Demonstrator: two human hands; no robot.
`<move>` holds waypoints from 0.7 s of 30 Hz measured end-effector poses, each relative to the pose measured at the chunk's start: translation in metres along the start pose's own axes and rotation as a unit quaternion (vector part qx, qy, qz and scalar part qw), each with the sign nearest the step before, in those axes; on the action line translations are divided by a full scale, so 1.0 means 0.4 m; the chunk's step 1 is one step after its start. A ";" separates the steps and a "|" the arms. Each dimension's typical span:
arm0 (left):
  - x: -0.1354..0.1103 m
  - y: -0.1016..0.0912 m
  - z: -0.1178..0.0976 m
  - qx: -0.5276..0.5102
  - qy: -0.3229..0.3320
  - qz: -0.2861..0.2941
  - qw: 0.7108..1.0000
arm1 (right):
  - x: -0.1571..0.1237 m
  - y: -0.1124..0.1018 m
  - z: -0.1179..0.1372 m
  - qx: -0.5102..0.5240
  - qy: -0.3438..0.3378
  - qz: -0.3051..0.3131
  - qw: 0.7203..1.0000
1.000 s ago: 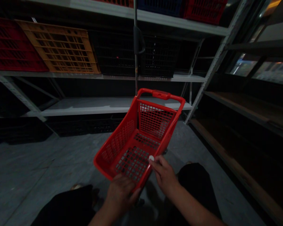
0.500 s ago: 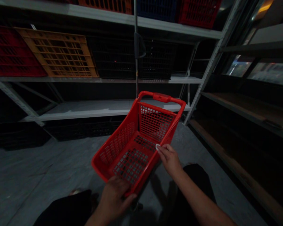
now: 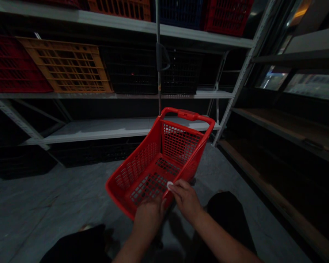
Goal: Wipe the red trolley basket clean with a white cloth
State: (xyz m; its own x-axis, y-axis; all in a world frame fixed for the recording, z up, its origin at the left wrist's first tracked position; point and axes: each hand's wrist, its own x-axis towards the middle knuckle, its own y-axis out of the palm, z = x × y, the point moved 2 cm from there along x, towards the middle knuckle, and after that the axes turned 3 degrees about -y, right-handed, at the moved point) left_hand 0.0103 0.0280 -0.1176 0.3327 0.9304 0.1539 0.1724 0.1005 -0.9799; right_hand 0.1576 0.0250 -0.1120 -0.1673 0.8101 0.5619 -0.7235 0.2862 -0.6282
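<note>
A red plastic mesh shopping basket with a long handle is tilted up in front of me, its handle end farthest away. My left hand is shut over the basket's near rim, with its fingers reaching inside. My right hand is just right of that hand, at the basket's right rim. Its thumb and fingers pinch a small white object over the rim. The object is mostly hidden by the fingers, so its kind is unclear.
Metal shelves ahead hold red, orange, black and blue plastic crates. Dark wooden shelves run along the right. Grey concrete floor lies below, and my black-clad knees show at the bottom.
My right hand has moved down and left, bringing the white object farther over the basket. My left hand has shifted up and right along the rim. The shelves sit slightly lower in view.
</note>
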 end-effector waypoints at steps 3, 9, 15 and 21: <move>-0.002 0.004 0.008 0.006 0.004 -0.010 1.000 | 0.024 -0.024 -0.052 -0.018 0.002 -0.026 0.999; -0.012 0.001 0.015 0.005 0.010 -0.025 1.000 | 0.033 -0.032 -0.065 -0.043 0.025 -0.040 0.998; -0.013 -0.003 0.022 -0.015 0.040 -0.022 0.999 | -0.028 0.029 0.059 0.008 -0.027 0.057 0.998; -0.031 -0.008 0.025 -0.014 0.026 -0.036 0.999 | 0.014 -0.030 -0.034 -0.035 0.002 -0.016 0.999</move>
State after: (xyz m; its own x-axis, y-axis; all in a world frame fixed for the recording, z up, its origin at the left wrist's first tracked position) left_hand -0.0037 0.0196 -0.1178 0.3661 0.9016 0.2306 0.2238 0.1552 -0.9622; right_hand 0.1746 0.0331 -0.1086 -0.1411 0.8023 0.5800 -0.6797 0.3474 -0.6460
